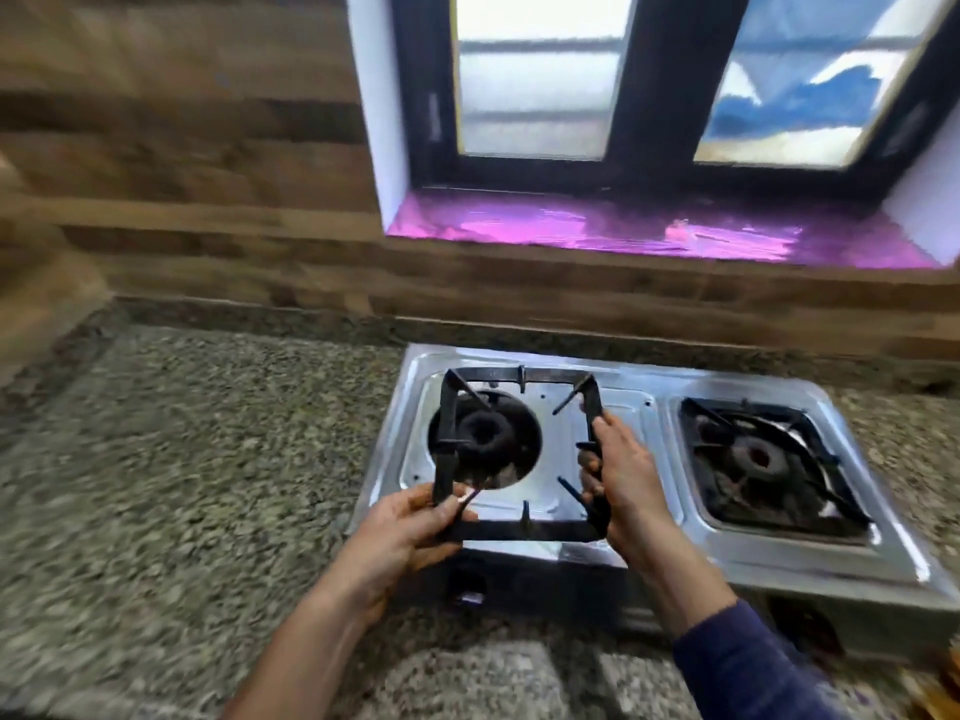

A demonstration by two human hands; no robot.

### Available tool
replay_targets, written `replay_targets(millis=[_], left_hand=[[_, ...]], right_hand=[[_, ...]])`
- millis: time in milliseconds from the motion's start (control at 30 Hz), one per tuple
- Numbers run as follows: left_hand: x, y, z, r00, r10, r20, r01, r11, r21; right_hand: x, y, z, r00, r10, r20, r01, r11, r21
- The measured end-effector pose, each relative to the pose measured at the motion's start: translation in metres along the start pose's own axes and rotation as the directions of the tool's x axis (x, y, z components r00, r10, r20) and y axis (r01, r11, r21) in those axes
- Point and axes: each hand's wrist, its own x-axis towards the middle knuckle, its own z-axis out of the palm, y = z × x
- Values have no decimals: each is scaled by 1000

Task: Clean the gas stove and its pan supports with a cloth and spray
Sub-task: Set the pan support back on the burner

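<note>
- Left hand [410, 527] gripped pan support [519, 454] near corner; right hand [623, 475] closed on its right rail
- Held clear of gas stove [639, 553], likely for wiping
- Other support [769, 465] sat seated

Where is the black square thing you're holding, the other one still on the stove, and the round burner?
Held pan support [522, 531]: head view, on its near bar between the hands.
Right pan support [852, 504]: head view, on its right side bar.
Left burner [485, 432]: head view, on the dark ring.
</note>
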Motion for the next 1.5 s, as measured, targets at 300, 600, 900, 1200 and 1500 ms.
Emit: replay_targets(millis=[300, 600, 900, 1200, 1500], left_hand=[[37, -5, -44, 935, 268, -232, -138, 877, 460], [63, 1, -47, 787, 515, -340, -4, 555, 832], [76, 1, -46, 752, 583, -307, -55, 520, 852], [78, -1, -48, 751, 581, -314, -24, 498, 867], [75, -1, -42, 744, 585, -322, 7, 474, 880]], right_hand=[[26, 31, 51, 982, -183, -48, 161, 943, -292], [61, 47, 59, 952, -243, -189, 141, 889, -436], [68, 49, 51, 954, -227, -193, 101, 855, -510], [68, 39, 33, 923, -383, 40, 271, 572, -774], [81, 36, 28, 891, -437, 122, 311, 394, -865]])
